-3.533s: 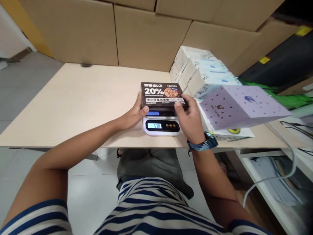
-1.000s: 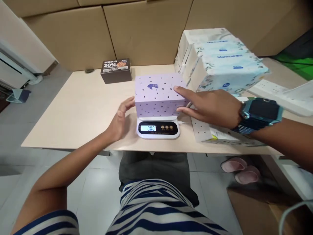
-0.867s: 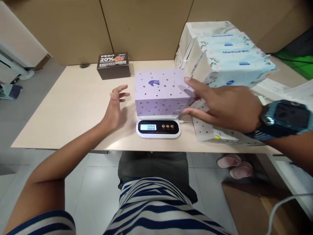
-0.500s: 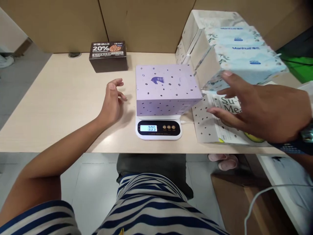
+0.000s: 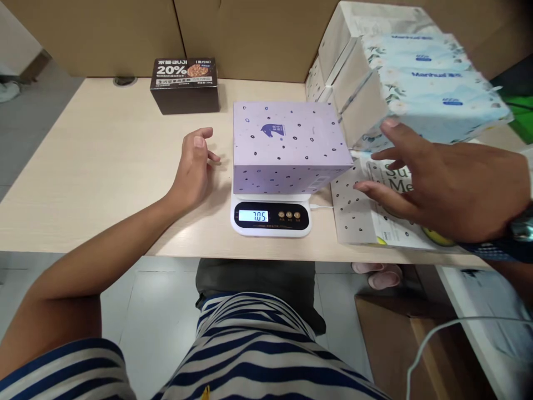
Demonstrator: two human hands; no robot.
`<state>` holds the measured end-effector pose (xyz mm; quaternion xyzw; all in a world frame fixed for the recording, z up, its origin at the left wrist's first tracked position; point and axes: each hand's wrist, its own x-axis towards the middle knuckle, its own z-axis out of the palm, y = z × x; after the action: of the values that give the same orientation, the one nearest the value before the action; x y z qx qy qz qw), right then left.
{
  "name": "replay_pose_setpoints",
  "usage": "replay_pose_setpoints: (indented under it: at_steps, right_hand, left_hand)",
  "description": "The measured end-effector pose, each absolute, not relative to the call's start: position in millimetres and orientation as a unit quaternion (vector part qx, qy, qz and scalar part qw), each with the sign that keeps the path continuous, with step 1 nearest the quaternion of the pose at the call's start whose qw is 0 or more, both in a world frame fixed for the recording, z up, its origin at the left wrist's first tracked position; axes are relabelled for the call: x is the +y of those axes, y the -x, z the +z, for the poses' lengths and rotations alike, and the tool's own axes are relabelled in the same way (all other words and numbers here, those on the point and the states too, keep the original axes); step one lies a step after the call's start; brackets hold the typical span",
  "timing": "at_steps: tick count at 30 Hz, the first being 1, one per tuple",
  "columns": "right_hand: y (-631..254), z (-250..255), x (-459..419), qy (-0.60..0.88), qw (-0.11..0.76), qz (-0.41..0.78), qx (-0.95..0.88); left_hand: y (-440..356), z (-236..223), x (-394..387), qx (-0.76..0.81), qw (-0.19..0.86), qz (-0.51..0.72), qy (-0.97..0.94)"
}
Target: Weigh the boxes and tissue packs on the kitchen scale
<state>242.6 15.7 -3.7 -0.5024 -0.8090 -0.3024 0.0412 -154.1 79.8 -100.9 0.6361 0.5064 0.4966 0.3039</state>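
Observation:
A lilac box point(image 5: 289, 136) with small dark ovals and a horse-head logo lies on a white kitchen scale point(image 5: 272, 229). The lit display point(image 5: 253, 216) seems to read 7.05. To the left of the box, my left hand point(image 5: 194, 169) rests on its side on the tabletop, fingers loosely bent and apart, holding nothing. Over a white box with green lettering point(image 5: 353, 205) hangs my right hand point(image 5: 453, 186), thumb and fingers spread, nothing in it. Its fingertips are close to the front tissue pack point(image 5: 441, 100); whether they touch I cannot tell.
A dark brown box point(image 5: 185, 91) marked 20% stands at the back left, near a cable hole point(image 5: 125, 81) in the desk point(image 5: 104, 161). More tissue packs point(image 5: 387, 22) are stacked at the back right against the brown panel point(image 5: 258, 39). A white cable point(image 5: 322, 206) runs from the scale.
The scale's reading differs, from about 0.09 to about 7.05. My view has shifted slightly. Both hands and the lilac box stay nearly where they were.

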Motion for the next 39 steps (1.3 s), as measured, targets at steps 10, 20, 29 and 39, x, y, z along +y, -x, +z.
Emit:
replay_pose_setpoints:
  at_steps: [10,20,29,39]
  right_hand:
    - [-241,-6,15,0.519,0.045,-0.297,-0.800]
    - [-226,3,16,0.587,0.059,-0.095,-0.802]
    - [-227,3,7,0.524,0.034,-0.235,-0.818]
    - [-261,2,8,0.287,0.147,-0.310,-0.894]
  left_hand:
    - [154,-103,80,0.487,0.309,0.484,-0.659]
    - [154,-102,79,0.473,0.285,0.471,-0.688]
    - [153,-104,80,0.463,0.293,0.473,-0.690]
    - [155,-100,78,0.468,0.290,0.467,-0.692]
